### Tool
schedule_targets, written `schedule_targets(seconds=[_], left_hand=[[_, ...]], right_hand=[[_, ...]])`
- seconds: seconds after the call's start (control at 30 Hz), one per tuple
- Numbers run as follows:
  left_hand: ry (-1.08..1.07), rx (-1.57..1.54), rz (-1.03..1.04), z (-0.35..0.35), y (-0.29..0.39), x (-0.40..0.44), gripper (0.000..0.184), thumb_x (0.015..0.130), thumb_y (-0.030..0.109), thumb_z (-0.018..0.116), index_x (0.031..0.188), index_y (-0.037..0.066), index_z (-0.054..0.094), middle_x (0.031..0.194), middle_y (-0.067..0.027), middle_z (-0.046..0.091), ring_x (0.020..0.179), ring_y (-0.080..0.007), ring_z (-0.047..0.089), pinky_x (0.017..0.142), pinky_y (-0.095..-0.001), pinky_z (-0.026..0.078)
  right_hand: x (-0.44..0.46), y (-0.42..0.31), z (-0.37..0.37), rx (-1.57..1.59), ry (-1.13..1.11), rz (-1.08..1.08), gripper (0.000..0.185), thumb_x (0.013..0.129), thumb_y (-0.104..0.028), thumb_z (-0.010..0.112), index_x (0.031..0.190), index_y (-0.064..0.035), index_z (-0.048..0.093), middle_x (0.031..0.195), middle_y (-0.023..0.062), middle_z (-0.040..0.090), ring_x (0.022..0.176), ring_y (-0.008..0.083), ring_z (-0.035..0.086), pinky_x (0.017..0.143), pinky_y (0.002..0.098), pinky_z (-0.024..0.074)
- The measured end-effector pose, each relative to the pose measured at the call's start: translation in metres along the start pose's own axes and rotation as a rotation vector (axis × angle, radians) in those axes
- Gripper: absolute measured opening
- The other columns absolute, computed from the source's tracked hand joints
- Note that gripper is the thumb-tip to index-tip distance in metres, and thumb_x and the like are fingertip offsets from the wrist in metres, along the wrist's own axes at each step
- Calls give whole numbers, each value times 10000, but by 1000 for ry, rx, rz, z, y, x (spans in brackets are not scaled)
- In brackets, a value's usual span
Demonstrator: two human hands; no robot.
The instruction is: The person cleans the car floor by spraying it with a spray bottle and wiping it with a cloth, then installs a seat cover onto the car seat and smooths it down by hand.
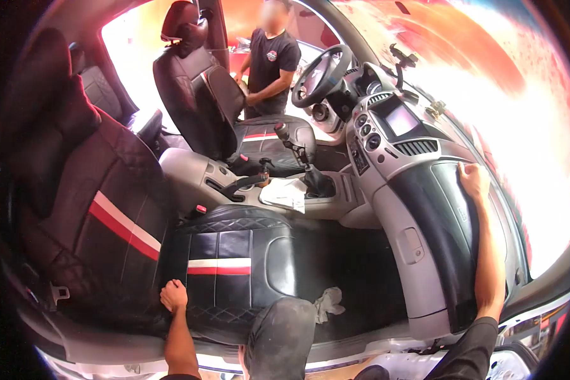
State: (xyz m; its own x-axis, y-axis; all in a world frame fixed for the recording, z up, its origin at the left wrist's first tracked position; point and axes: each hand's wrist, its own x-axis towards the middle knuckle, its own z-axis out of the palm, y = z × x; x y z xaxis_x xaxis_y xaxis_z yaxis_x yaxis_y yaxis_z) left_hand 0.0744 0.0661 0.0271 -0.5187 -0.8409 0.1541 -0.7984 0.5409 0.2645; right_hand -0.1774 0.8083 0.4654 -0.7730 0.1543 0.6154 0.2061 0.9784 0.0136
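Observation:
My left hand [173,296] rests with its fingers curled at the inner edge of the near black seat cushion [218,256], where it meets the backrest [117,215]; whether it holds anything is hidden. On the right, my right hand [474,180] lies on top of the black dashboard panel [434,199], its fingers bent; anything under them is too small to tell. A white and red stripe crosses both cushion and backrest. My knee [282,335] is at the front edge of the cushion.
A white cloth [285,193] and a small bottle [264,172] sit on the centre console beside the gear lever [294,145]. Another cloth [328,304] lies on the floor. Past the far seat [199,95], a person [272,66] stands near the steering wheel [322,76].

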Motion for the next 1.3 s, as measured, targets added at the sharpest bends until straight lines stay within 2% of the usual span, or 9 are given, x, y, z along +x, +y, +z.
schedule_targets(seconds=[0.13, 0.43, 0.47, 0.57, 1.0, 1.07, 1.2, 1.27, 1.3], left_hand=[[10, 13, 11, 6, -4, 2, 384, 937, 343, 525, 863, 30, 733, 898, -233, 718, 871, -436, 686, 787, -560, 530], [42, 40, 17, 5, -2, 2, 382, 935, 338, 530, 814, 38, 732, 833, -222, 714, 826, -437, 689, 744, -570, 532], [52, 39, 19, 7, -2, 1, 381, 935, 338, 531, 818, 37, 733, 836, -225, 713, 828, -437, 689, 748, -569, 532], [52, 40, 16, 7, -2, 2, 381, 935, 340, 533, 830, 36, 737, 845, -233, 711, 839, -438, 686, 761, -565, 530], [10, 34, 10, 3, -1, 3, 378, 939, 340, 533, 841, 37, 736, 857, -234, 710, 850, -437, 684, 777, -555, 528], [4, 33, 14, 2, -3, 2, 378, 938, 341, 532, 841, 38, 736, 856, -233, 709, 849, -436, 684, 775, -554, 529], [18, 27, 28, 3, -3, 2, 384, 937, 345, 531, 833, 39, 737, 851, -231, 711, 841, -435, 688, 765, -556, 533], [22, 29, 33, 4, -3, 3, 391, 938, 350, 528, 828, 39, 737, 852, -225, 715, 837, -435, 691, 758, -559, 535], [17, 32, 29, 3, -4, 3, 391, 939, 351, 527, 828, 40, 737, 851, -224, 715, 833, -435, 691, 756, -558, 535]], right_hand=[[4, 15, 24, 49, 176, -23, 513, 895, -496, 679, 728, -16, 750, 736, 203, 706, 740, 370, 712, 775, 466, 532], [7, 6, 11, 91, 104, -73, 377, 872, -335, 729, 667, -19, 744, 714, 222, 710, 712, 332, 722, 778, 434, 539], [11, 10, 14, 151, 59, -113, 303, 877, -192, 716, 667, 28, 723, 760, 193, 737, 653, 242, 691, 697, 384, 506], [7, -1, 6, 84, 42, -57, 363, 876, -314, 721, 684, -9, 753, 740, 226, 719, 706, 318, 722, 758, 430, 536], [14, 22, 27, 108, 158, -181, 262, 846, -237, 741, 740, 1, 764, 922, 219, 750, 817, 326, 729, 803, 419, 538], [8, 4, 9, 105, 13, -47, 274, 849, -243, 744, 737, 6, 759, 925, 222, 747, 819, 325, 728, 808, 419, 537], [21, 29, 30, 88, 50, -137, 353, 870, -311, 746, 729, 12, 734, 807, 236, 717, 756, 326, 699, 794, 437, 522], [21, 28, 33, 112, 70, -133, 257, 860, -183, 701, 717, 29, 729, 1051, 212, 720, 766, 281, 707, 757, 404, 524], [21, 25, 33, 116, 50, -104, 249, 863, -168, 696, 719, 31, 731, 1058, 210, 728, 774, 273, 708, 757, 400, 524]])
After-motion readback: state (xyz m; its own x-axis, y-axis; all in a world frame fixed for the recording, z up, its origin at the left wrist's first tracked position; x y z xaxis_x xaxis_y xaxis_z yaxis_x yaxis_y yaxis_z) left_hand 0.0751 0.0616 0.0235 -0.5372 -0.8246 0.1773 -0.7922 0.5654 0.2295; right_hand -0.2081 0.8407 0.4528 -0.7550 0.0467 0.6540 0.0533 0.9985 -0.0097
